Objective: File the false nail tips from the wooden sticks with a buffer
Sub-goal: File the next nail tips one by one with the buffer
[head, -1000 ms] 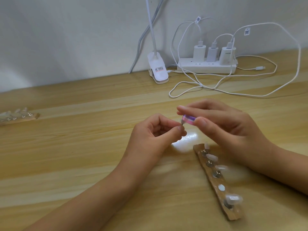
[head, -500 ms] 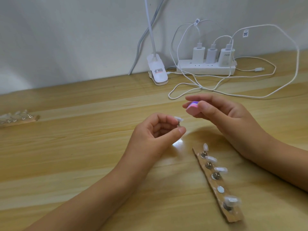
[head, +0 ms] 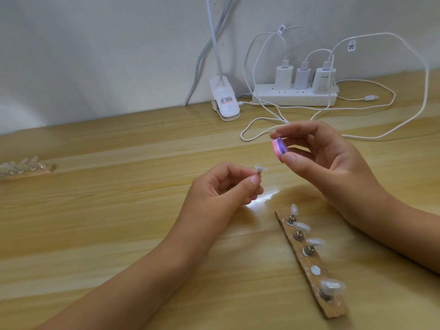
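Note:
My left hand (head: 221,189) pinches a small metal stand that carries a clear false nail tip (head: 261,169), held above the table. My right hand (head: 326,158) grips a pink and purple buffer (head: 279,148) between thumb and fingers, a short way up and right of the tip, not touching it. Below my right hand lies a wooden stick (head: 309,263) with several nail tips on metal stands and one bare white pad (head: 315,270). A second wooden stick (head: 26,169) with several clear tips lies at the far left.
A white power strip (head: 295,96) with three chargers sits against the wall, its white cables (head: 371,136) looping over the wooden table (head: 107,210) behind my right hand. A white clip lamp base (head: 225,101) stands left of the strip.
My right hand has lifted the buffer up and away from the nail tip, which it touched a second ago. The buffer has turned on edge. My left hand has stayed almost still.

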A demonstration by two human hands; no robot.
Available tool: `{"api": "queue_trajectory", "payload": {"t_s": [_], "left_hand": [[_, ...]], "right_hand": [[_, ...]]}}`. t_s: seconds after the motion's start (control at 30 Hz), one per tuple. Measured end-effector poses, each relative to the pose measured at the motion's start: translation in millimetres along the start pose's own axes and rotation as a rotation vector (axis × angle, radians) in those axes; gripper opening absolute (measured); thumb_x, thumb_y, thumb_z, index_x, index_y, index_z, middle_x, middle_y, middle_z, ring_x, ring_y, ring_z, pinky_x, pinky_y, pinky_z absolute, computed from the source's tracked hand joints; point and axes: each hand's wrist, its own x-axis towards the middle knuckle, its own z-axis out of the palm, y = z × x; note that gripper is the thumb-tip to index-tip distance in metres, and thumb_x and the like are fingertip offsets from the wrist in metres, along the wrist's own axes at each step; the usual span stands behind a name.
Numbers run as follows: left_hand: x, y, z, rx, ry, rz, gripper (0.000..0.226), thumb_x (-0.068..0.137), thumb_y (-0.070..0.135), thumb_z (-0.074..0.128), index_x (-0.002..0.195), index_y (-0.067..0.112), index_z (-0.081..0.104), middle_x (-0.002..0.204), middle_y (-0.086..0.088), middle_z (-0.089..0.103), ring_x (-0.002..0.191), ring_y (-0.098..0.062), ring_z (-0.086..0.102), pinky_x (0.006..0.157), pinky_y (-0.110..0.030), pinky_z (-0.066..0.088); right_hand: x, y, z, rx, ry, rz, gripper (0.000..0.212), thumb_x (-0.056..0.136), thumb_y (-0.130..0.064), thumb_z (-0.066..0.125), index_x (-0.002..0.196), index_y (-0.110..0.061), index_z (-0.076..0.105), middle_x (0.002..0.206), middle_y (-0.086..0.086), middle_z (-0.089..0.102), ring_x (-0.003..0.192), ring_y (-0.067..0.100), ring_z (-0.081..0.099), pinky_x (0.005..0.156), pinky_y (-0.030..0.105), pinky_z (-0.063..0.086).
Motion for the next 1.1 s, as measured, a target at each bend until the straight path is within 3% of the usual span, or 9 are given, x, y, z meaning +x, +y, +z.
{"api": "queue_trajectory", "payload": {"t_s": [0.27,0.47,0.6,0.73,0.87,0.97,1.1], "left_hand": [[-1.4,1.9,0.9,0.005,-0.019,-0.003,0.01,0.089,0.01,0.065,0.09,0.018,0.072,0.077,-0.004,0.074,0.071,-0.007,0.067,0.066,-0.014,0.05],[-1.6,1.9,1.7,0.032,-0.008,0.02,0.007,0.082,0.009,0.071,0.081,0.015,0.068,0.074,0.001,0.073,0.071,-0.009,0.069,0.063,-0.015,0.05],[-3.7,2.4,2.7,0.089,-0.038,0.036,0.009,0.078,0.024,0.071,0.078,0.016,0.067,0.068,0.0,0.071,0.068,-0.008,0.067,0.066,-0.017,0.051],[-4.2,2.3,3.2,0.112,-0.04,0.028,0.011,0.073,0.031,0.073,0.074,0.021,0.069,0.07,-0.001,0.072,0.07,-0.009,0.068,0.068,-0.017,0.052],[-3.7,1.4,2.4,0.132,-0.047,0.031,0.014,0.08,0.022,0.075,0.07,0.027,0.067,0.067,0.001,0.071,0.066,-0.006,0.065,0.065,-0.015,0.049],[-3.1,1.4,0.9,0.133,-0.031,0.006,0.01,0.081,0.028,0.073,0.073,0.025,0.068,0.07,-0.002,0.073,0.068,-0.008,0.068,0.066,-0.016,0.051],[-3.8,0.8,1.5,0.15,-0.035,0.005,0.008,0.084,0.022,0.071,0.077,0.021,0.068,0.075,-0.004,0.075,0.072,-0.01,0.07,0.07,-0.016,0.053]], "right_hand": [[-1.3,1.9,0.0,0.007,-0.052,0.034,0.03,0.078,-0.021,0.068,0.106,-0.01,0.065,0.109,0.011,0.069,0.099,0.011,0.067,0.088,0.019,0.051],[-2.2,2.1,0.4,-0.003,-0.091,0.045,0.033,0.078,-0.026,0.075,0.105,-0.01,0.068,0.107,0.009,0.07,0.1,0.017,0.067,0.091,0.026,0.054],[-7.3,1.9,1.6,-0.093,-0.196,-0.015,0.028,0.084,-0.021,0.073,0.108,-0.009,0.067,0.109,0.007,0.068,0.103,0.023,0.067,0.095,0.034,0.054],[-6.0,4.5,-1.2,-0.117,-0.181,0.005,0.027,0.086,-0.025,0.074,0.109,-0.013,0.068,0.109,0.005,0.069,0.103,0.022,0.068,0.097,0.042,0.053],[-9.9,3.3,4.3,-0.302,-0.247,-0.213,0.026,0.087,-0.021,0.07,0.111,-0.012,0.067,0.115,0.004,0.066,0.114,0.021,0.062,0.098,0.027,0.047],[-7.6,4.9,2.8,-0.334,-0.216,-0.133,0.026,0.086,-0.028,0.071,0.111,-0.021,0.068,0.114,-0.005,0.068,0.116,0.017,0.06,0.099,0.025,0.047],[-4.2,5.8,0.7,-0.284,-0.149,0.006,0.026,0.083,-0.037,0.07,0.107,-0.027,0.071,0.107,-0.01,0.071,0.111,0.013,0.063,0.104,0.038,0.046]]}}
